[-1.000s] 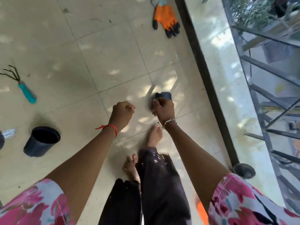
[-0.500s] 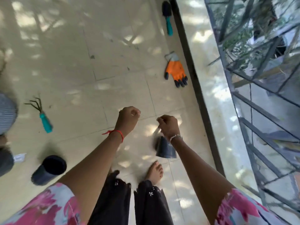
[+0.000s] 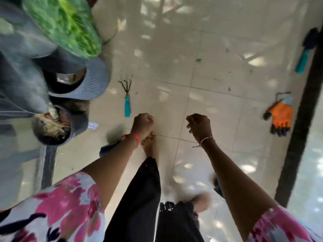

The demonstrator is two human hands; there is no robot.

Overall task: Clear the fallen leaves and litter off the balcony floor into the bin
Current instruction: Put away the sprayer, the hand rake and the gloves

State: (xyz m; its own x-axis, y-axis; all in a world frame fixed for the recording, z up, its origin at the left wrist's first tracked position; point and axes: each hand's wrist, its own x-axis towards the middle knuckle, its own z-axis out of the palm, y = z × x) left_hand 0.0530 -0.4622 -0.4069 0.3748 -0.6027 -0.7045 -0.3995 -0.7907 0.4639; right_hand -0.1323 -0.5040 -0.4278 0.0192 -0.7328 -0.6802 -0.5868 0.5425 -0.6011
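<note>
My left hand (image 3: 143, 123) is curled into a fist above the tiled floor (image 3: 215, 109), and nothing shows in it. My right hand (image 3: 198, 126) hangs beside it with fingers curled and thumb against them, also with nothing visible. At the left stands a grey ribbed bin (image 3: 97, 79) with something pale inside. In front of it is a dark pot (image 3: 76, 126) filled with dried leaves and litter. A white paper scrap (image 3: 92, 126) lies on the floor next to that pot. Small dark specks (image 3: 198, 60) dot the tiles further away.
A teal-handled hand rake (image 3: 127, 100) lies near my left hand. An orange glove (image 3: 280, 116) and a teal-handled brush (image 3: 305, 55) lie by the dark threshold strip (image 3: 300, 130). Small dark pots sit partly hidden behind my left forearm (image 3: 108, 149) and right forearm (image 3: 216, 187). Green foliage (image 3: 66, 23) hangs top left.
The view has swung left, bringing the bin and leaf-filled pot into sight. My right hand has come away from the small dark pot, which now lies behind my right forearm.
</note>
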